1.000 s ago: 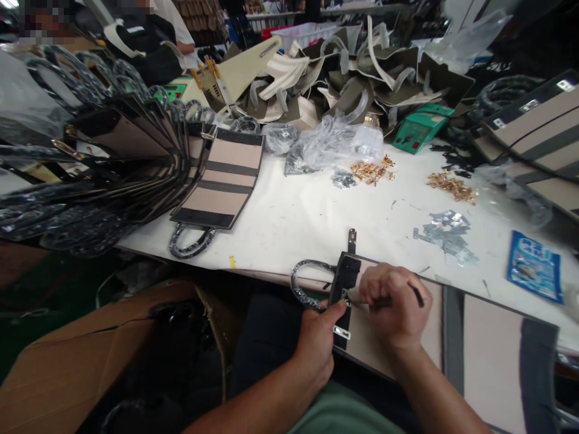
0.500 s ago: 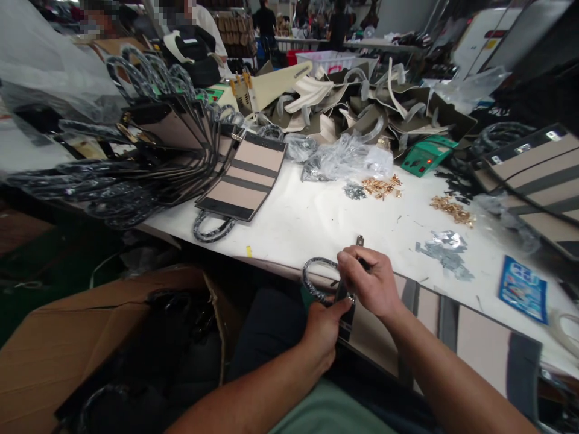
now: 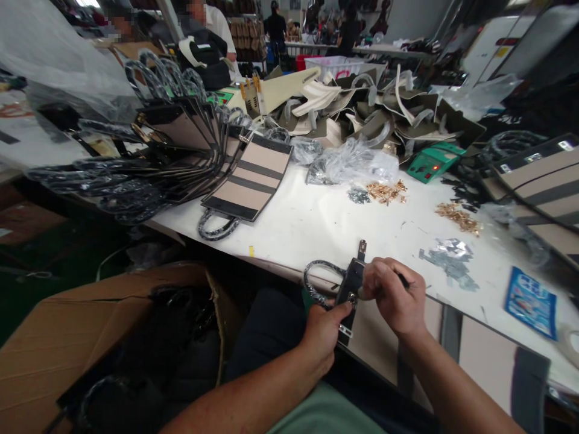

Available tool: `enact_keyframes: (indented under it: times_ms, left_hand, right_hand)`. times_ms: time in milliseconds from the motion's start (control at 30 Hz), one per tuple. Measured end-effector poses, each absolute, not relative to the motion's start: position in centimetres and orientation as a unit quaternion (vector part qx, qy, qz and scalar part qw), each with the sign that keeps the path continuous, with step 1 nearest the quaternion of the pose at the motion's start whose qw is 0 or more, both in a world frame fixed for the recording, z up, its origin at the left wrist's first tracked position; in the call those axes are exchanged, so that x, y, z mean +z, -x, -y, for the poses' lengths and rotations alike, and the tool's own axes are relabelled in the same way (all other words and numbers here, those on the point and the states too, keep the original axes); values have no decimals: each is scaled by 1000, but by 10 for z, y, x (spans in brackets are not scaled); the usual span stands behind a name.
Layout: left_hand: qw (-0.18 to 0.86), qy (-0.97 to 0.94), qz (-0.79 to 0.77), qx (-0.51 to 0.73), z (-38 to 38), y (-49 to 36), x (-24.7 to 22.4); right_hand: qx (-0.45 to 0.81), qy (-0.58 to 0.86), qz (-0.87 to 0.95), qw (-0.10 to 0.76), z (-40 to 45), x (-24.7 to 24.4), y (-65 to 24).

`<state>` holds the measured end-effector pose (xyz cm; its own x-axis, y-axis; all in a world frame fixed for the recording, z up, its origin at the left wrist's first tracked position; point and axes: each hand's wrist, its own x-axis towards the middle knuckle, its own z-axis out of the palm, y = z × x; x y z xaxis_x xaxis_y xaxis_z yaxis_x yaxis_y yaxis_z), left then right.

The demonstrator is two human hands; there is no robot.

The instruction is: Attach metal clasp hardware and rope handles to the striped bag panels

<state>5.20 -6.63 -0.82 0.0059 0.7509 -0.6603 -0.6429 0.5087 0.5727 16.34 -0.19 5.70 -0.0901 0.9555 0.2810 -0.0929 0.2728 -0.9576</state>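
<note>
A long bag panel, beige with dark stripes, lies across the table's front edge, its black end nearest my hands. A plastic-wrapped loop handle curves out from that end. My left hand grips the black end, its thumb beside a small metal fitting. Another metal piece sits lower on the same strip, and a dark strap end with metal juts out past the top. Just right of the fitting, my right hand is closed round a dark tool, mostly hidden by the fingers.
Gold metal parts and flat silver plates lie in loose piles. Behind are a green box with a red light and clear plastic bags. Stacked panels stand left; a cardboard box is below. People are farther back.
My right hand has moved right, off the black end, uncovering the strip and its metal fitting. My left hand keeps its hold on the panel. The view has shifted slightly.
</note>
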Motion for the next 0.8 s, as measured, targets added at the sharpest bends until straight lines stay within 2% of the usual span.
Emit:
enact_keyframes:
  times_ms: [133,333,500,700,800]
  left_hand:
    - [716,-60,-500,483,67,-52,-7]
    - [695,-61,-515,497,68,-52,-2]
    - [709,-65,-508,485,67,-51,2]
    - [708,-73,-517,475,66,-49,-3]
    - [718,-79,-517,459,66,-47,-5]
  right_hand:
    - [444,285,559,640,10,77,-158]
    - [398,384,636,538,9,48,-163]
    - [399,311,611,609,12,49,-160]
    - [338,437,684,477,8,49,-168]
    - [247,516,724,386,5,52,-194]
